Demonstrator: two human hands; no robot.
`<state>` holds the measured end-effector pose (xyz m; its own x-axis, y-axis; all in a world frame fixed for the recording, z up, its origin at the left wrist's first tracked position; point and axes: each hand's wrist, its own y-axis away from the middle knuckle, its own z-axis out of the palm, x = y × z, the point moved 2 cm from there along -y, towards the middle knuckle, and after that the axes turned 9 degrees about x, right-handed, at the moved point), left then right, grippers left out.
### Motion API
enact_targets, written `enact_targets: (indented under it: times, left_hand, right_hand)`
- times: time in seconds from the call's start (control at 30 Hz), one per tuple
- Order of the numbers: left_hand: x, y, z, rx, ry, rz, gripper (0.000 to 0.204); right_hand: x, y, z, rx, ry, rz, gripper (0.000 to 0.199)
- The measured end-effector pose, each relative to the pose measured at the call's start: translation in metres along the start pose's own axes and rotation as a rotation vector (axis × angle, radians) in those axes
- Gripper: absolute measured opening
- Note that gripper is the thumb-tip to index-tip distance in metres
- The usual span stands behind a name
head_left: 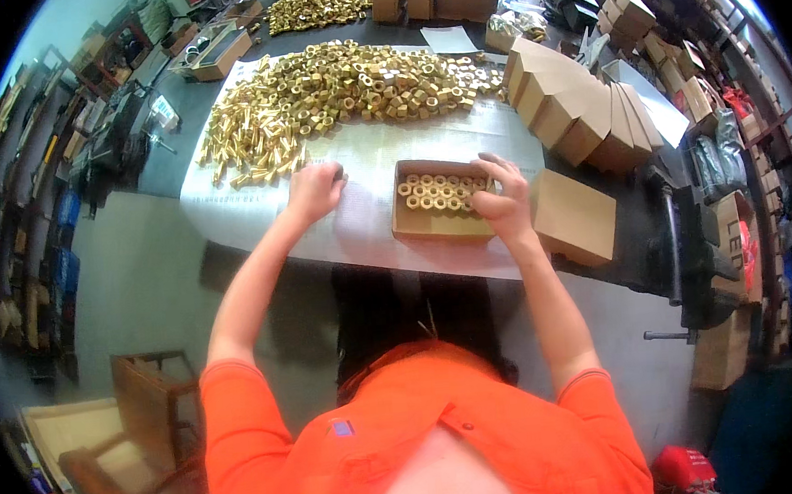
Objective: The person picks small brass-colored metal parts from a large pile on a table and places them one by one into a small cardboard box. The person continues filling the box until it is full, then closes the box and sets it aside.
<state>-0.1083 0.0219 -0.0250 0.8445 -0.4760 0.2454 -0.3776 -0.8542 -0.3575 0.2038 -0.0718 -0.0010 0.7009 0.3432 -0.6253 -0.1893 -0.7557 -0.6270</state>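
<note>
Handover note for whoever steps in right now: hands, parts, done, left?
Left hand: closed, resting on the white sheet by the loose brass pile; whether it holds a fitting cannot be told.
Right hand: at the right end of the open box, fingers on the brass nuts inside.
Done: two rows of nuts fill the box's far part.
Left: near part of the box bare; big pile unpacked. Closed box beside it, folded boxes behind.

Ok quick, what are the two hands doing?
Left hand: closed in a fist on the white sheet.
Right hand: fingers bent over brass nuts in the box.
</note>
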Motion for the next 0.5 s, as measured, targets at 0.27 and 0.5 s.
enact_targets:
  times: [0.27,0.5]
  left_hand:
    - [0.093,0.020,-0.030,-0.070,0.478,0.030,0.017]
    - [0.105,0.018,-0.008,-0.104,0.348,-0.075,0.013]
  right_hand:
    - [0.000,0.026,-0.003,0.106,-0.110,0.110,0.038]
    - [0.000,0.024,0.001,0.070,-0.116,0.059,0.036]
